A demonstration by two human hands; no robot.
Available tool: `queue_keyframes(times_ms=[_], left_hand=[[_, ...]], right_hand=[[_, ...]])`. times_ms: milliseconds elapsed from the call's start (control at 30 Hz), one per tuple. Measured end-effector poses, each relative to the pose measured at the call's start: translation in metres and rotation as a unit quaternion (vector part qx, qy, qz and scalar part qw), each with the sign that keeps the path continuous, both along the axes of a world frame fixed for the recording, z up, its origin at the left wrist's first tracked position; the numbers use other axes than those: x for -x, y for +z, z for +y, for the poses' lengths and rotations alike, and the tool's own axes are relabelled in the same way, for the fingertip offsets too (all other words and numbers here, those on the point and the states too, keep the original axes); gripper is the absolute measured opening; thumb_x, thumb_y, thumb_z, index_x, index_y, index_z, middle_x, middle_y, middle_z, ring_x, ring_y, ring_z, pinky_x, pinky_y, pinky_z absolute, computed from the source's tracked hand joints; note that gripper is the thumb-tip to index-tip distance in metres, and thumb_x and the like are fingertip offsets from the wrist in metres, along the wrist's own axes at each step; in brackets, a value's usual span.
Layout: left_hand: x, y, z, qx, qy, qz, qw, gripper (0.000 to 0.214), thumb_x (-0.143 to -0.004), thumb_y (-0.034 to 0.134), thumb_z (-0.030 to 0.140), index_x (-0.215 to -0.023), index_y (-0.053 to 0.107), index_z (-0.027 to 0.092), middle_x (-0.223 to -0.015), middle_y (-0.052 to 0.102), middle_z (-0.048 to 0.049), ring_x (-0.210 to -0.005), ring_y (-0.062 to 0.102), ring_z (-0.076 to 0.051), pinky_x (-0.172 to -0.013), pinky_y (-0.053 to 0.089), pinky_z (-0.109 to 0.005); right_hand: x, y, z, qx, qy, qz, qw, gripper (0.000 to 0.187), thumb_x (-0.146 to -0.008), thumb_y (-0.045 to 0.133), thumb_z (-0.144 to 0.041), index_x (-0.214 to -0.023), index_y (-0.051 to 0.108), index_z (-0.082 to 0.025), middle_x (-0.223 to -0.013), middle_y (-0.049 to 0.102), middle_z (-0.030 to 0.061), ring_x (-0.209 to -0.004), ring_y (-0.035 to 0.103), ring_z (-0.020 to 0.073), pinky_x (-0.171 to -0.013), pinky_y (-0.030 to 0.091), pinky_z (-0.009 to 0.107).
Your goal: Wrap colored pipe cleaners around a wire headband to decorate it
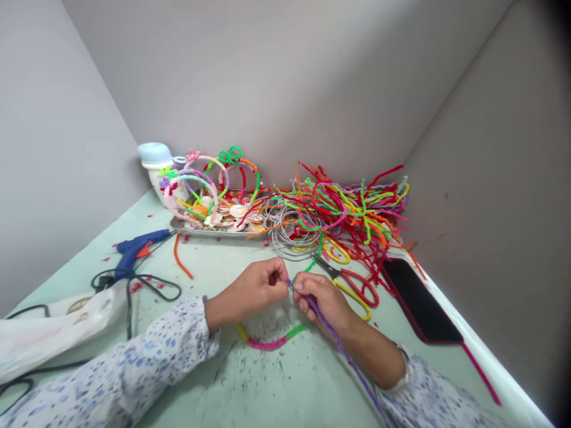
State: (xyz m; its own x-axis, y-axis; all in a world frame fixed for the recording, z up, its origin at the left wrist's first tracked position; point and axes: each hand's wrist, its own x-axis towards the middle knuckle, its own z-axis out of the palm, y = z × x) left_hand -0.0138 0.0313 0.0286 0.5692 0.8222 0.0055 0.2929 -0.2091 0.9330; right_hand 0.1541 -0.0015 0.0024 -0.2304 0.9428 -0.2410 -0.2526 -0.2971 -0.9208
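Observation:
My left hand [259, 288] is closed in a pinch at the near end of a purple pipe cleaner [332, 336]. Close beside it, my right hand [325, 300] is closed around the same pipe cleaner, whose long tail runs over my wrist toward the lower right. Below my hands shows a curved band [267, 343] wrapped in yellow, pink and green fuzz. Its upper part is hidden by my hands, so I cannot tell whether it joins what my fingertips pinch. A bit of green pipe cleaner [310, 266] shows just beyond my right hand.
A metal tray [218, 233] holds shells and wrapped hoops, beside a white bottle [154, 169]. Loose pipe cleaners [352, 205] are heaped at the back right, near coiled wire [285, 241], scissors [357, 285] and a phone [422, 303]. A blue glue gun [129, 252] and its cord lie left.

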Motion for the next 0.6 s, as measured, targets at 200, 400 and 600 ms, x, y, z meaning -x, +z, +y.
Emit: queue_keyframes(times_ms=[200, 400, 600], left_hand=[[0.002, 0.001, 0.003, -0.02, -0.007, 0.023, 0.999, 0.005, -0.068, 0.05, 0.013, -0.069, 0.048, 0.017, -0.059, 0.042, 0.0072, -0.056, 0.036, -0.008, -0.05, 0.026, -0.019], [0.005, -0.004, 0.01, 0.101, -0.057, -0.031, 0.993, 0.002, -0.073, 0.052, 0.019, -0.074, 0.051, 0.017, -0.055, 0.045, 0.007, -0.05, 0.038, -0.007, -0.047, 0.029, -0.019], [0.002, -0.006, 0.011, 0.19, -0.042, -0.089, 0.977, 0.01, -0.075, 0.058, 0.025, -0.077, 0.054, 0.017, -0.056, 0.05, 0.0054, -0.046, 0.041, -0.006, -0.044, 0.03, -0.018]], right_hand=[[0.0, -0.001, 0.0, 0.003, -0.002, -0.004, 1.0, 0.01, -0.065, 0.056, -0.024, -0.058, 0.054, -0.017, -0.048, 0.051, -0.0046, -0.036, 0.038, 0.0043, -0.032, 0.027, 0.013], [-0.001, -0.001, 0.0, -0.005, 0.003, -0.004, 1.0, 0.01, -0.065, 0.056, -0.025, -0.059, 0.055, -0.016, -0.05, 0.052, -0.0043, -0.036, 0.039, 0.0043, -0.032, 0.027, 0.014], [-0.002, -0.002, 0.0, -0.022, -0.007, -0.002, 1.0, 0.01, -0.067, 0.057, -0.025, -0.062, 0.057, -0.016, -0.056, 0.056, -0.0031, -0.04, 0.043, 0.0045, -0.034, 0.03, 0.014]])
